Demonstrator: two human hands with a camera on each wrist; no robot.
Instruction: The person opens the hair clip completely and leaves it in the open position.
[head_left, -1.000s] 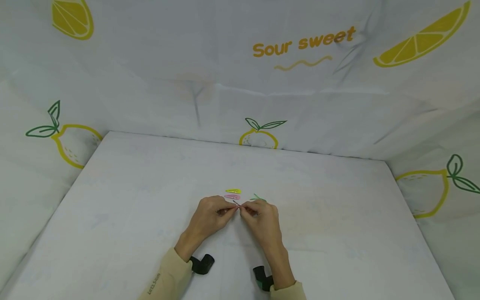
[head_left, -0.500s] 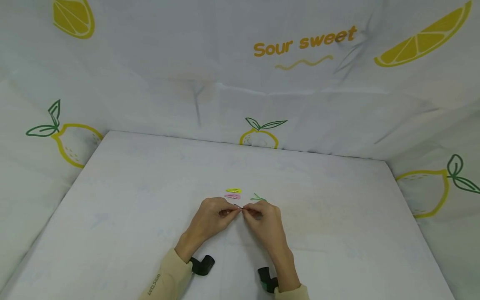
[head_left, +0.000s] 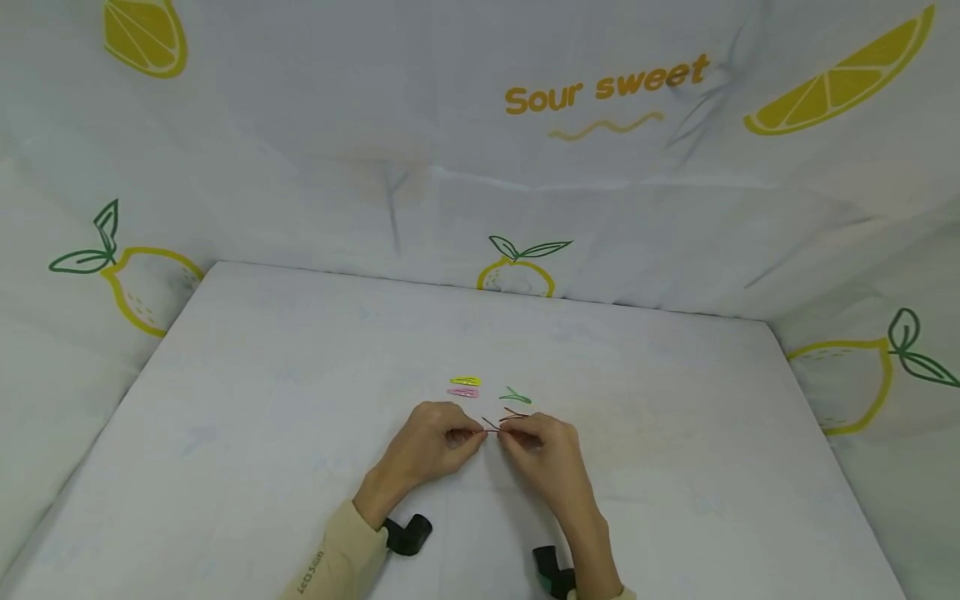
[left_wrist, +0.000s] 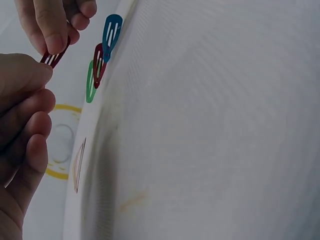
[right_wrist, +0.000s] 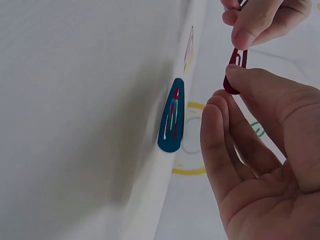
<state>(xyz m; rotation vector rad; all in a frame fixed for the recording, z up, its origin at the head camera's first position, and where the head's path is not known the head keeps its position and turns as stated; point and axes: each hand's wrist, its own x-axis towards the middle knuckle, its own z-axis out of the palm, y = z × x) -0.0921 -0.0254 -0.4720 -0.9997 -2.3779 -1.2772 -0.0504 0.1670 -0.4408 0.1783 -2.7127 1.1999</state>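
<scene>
A dark red snap hair clip [right_wrist: 231, 84] is pinched between the fingertips of both hands, above the white table. My left hand [head_left: 431, 437] grips one end with thumb and fingers, my right hand [head_left: 551, 458] the other. In the head view the clip's thin strip stands away from its frame. Beyond the right hand lie a red hair clip [head_left: 513, 414] and a green hair clip [head_left: 515, 396], both sprung apart. A blue hair clip [left_wrist: 112, 35] shows in both wrist views; the right hand hides it in the head view.
A yellow hair clip [head_left: 467, 381] and a pink hair clip [head_left: 463, 392] lie flat, one behind the other, beyond the left hand. White cloth printed with lemons [head_left: 517, 275] rises at the table's back edge and sides. Black wrist mounts [head_left: 408, 534] hang below the forearms.
Both hands, still pinching the dark red clip, have moved nearer the body and a little right. The red clip on the table has come into sight, and the green one is now fully uncovered.
</scene>
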